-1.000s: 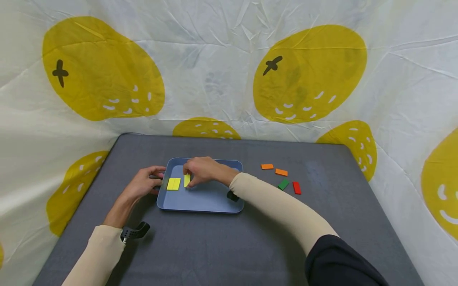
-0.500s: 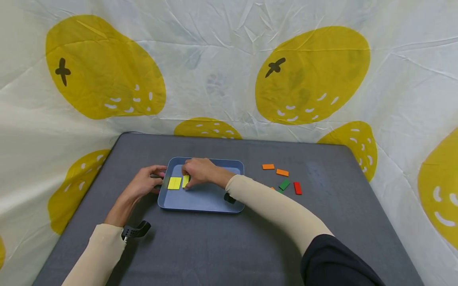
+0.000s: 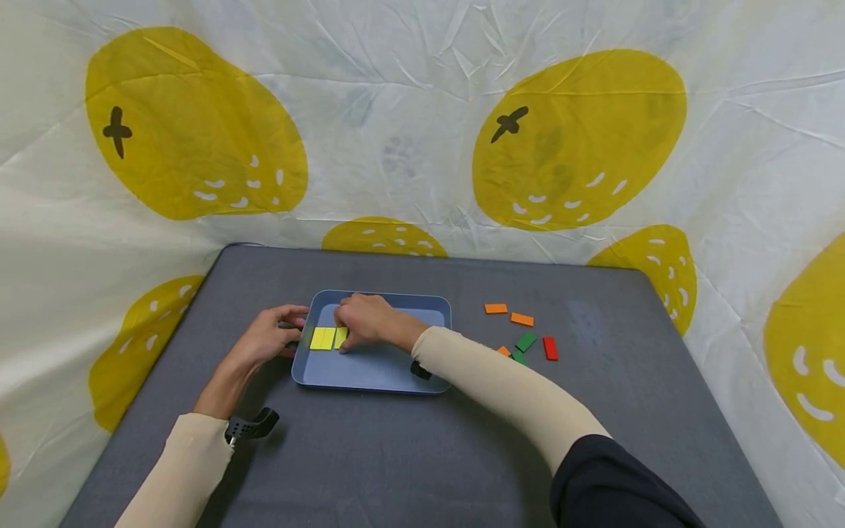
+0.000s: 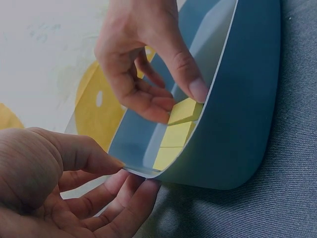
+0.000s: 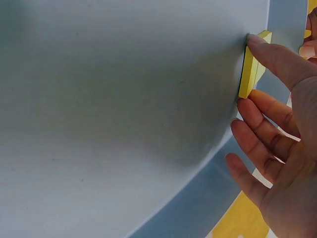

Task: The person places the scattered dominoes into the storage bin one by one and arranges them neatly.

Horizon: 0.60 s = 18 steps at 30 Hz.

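Only overhead: orange pieces (image 3: 508, 314).

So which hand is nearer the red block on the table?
Right. The right hand is over the blue tray, pinching a yellow block; the left hand grips the tray's far-left rim, farther from the red block.

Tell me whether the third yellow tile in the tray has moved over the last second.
Yes. The third yellow tile, held by the right hand, slid left across the blue tray and now sits against the other yellow tiles.
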Tool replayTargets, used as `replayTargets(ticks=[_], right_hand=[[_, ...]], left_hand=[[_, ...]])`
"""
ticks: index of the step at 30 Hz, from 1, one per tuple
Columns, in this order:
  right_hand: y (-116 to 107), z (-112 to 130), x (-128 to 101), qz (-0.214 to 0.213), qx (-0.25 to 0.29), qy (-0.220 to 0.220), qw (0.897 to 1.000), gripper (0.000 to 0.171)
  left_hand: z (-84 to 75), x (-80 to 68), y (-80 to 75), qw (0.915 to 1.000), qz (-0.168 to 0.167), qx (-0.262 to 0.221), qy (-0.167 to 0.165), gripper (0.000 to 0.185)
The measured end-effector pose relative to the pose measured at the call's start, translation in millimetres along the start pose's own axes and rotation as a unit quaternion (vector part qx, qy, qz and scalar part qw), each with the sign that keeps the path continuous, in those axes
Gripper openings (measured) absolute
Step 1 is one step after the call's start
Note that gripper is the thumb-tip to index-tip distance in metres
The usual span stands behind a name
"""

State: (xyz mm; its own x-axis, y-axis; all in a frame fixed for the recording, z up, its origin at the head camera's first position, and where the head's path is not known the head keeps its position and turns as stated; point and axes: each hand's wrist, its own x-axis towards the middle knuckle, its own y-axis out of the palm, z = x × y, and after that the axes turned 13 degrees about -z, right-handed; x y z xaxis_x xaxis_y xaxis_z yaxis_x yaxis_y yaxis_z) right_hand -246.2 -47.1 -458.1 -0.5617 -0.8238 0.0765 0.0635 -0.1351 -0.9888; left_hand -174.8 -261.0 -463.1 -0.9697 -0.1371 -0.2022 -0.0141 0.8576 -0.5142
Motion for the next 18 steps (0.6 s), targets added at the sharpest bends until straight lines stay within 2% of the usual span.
replayTargets(ticks=[8,18], right_hand=[[5.2,1.6,1.6,-0.005,-0.008,-0.002,1.0,0.041],[3.3,1.0,-1.6,-0.01,-0.002,-0.009,1.0,0.048]], left_hand=[[0.2,0.1,0.3,1.0,0.002,-0.002,0.002,0.053],[2.4,0.2,2.0,1.0,0.0,0.001,0.001,0.054]])
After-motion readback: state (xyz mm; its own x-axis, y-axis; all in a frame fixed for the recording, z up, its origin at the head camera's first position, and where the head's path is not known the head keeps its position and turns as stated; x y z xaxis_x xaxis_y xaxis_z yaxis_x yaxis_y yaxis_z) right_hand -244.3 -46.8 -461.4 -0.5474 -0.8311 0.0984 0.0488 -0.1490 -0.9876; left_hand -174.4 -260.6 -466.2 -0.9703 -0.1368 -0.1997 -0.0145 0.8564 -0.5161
